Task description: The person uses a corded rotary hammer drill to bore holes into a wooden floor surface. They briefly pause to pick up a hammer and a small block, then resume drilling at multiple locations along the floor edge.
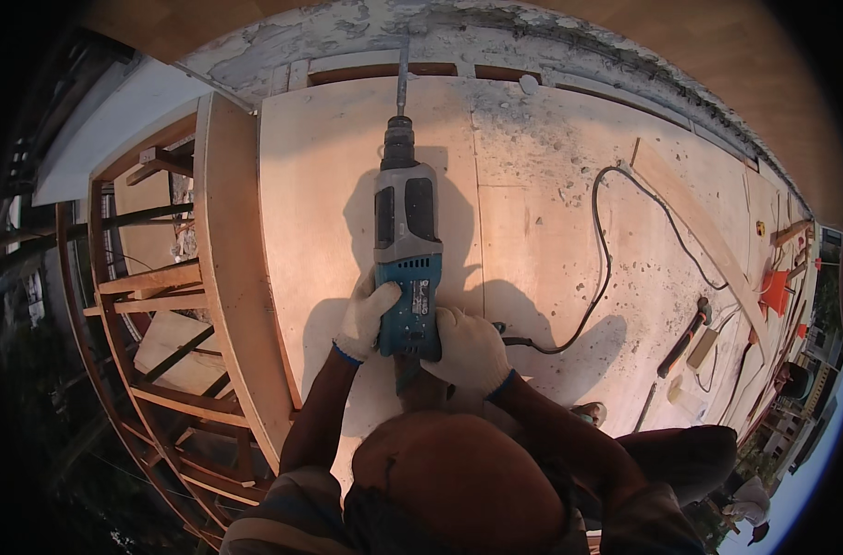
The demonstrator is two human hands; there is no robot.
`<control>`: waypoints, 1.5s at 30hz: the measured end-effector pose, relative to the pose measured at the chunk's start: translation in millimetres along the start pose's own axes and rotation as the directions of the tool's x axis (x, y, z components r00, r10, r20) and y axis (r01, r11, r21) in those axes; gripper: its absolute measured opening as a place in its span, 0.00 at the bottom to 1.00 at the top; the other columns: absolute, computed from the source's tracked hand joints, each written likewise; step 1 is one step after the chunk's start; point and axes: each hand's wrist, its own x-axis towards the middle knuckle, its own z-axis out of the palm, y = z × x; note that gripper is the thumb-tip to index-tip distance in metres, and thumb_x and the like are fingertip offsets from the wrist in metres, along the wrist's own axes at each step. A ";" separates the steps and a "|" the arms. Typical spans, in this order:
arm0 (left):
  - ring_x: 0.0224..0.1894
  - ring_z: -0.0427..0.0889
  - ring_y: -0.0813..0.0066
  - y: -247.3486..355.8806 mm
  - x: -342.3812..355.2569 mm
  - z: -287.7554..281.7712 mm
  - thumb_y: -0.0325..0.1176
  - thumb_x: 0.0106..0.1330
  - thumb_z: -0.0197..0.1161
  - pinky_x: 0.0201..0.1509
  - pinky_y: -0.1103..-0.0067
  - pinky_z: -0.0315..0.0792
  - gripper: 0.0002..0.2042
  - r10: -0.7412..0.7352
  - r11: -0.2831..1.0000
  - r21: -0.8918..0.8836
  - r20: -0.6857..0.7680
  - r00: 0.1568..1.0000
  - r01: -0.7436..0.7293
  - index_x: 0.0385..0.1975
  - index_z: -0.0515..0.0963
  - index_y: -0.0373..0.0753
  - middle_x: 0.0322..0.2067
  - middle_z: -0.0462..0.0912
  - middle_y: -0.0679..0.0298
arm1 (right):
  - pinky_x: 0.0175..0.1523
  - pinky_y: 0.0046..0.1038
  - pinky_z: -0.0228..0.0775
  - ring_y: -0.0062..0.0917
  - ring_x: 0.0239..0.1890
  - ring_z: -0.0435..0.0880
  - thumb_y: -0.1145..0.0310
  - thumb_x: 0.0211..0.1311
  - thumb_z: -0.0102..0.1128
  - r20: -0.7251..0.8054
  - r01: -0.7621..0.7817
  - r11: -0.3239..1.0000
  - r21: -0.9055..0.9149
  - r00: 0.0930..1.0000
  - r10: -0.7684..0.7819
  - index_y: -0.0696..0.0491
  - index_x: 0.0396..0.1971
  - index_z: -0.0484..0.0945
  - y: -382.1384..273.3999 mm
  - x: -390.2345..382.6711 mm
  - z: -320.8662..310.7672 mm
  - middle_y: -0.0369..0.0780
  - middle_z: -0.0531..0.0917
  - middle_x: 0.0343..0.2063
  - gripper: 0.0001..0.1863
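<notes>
A teal and grey rotary hammer drill (409,250) points away from me, over pale plywood boards. Its long drill bit (402,83) reaches the rough, chipped concrete edge (347,37) at the far side; whether the tip is inside the concrete, I cannot tell. My left hand (368,319), in a cream work glove, is closed around the left side of the drill's body. On the right, my right hand (470,350), gloved the same way, grips the rear of the drill, its fingertips partly hidden. A black power cord (579,324) curves off to the right.
Rubble bits and dust (542,139) lie on the plywood (320,185). To the right are a long wooden plank (699,222), a hammer (685,338) and an orange-red object (775,290). Along the left stands a wooden frame (227,250) with open gaps. A person (750,504) appears at far lower right.
</notes>
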 end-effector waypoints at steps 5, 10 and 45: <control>0.51 0.94 0.58 6.9 5.8 -2.0 0.53 0.77 0.71 0.54 0.67 0.92 0.36 0.003 1.000 -0.028 -0.009 1.000 -0.003 0.73 0.71 0.31 0.55 0.88 0.46 | 0.39 0.46 0.86 0.47 0.33 0.92 0.56 0.55 0.79 0.030 0.013 0.999 0.048 0.999 -0.015 0.57 0.43 0.83 -0.8 10.8 -9.1 0.48 0.88 0.30 0.23; 0.50 0.94 0.58 32.1 1.6 1.2 0.62 0.75 0.71 0.52 0.66 0.93 0.42 -0.017 1.000 0.005 0.011 1.000 0.017 0.74 0.71 0.32 0.55 0.89 0.48 | 0.40 0.46 0.87 0.48 0.32 0.93 0.54 0.57 0.78 0.074 -0.028 0.998 0.053 0.997 0.024 0.57 0.40 0.82 -27.0 18.9 -23.1 0.48 0.90 0.28 0.22; 0.59 0.93 0.51 161.0 5.3 -30.0 0.75 0.78 0.51 0.58 0.61 0.94 0.49 0.296 0.926 -0.051 -0.514 0.805 -0.374 0.74 0.73 0.28 0.63 0.85 0.39 | 0.48 0.47 0.87 0.54 0.42 0.94 0.56 0.61 0.80 -0.052 -0.042 0.903 0.427 0.996 0.071 0.65 0.53 0.77 -123.0 136.0 55.0 0.57 0.91 0.38 0.32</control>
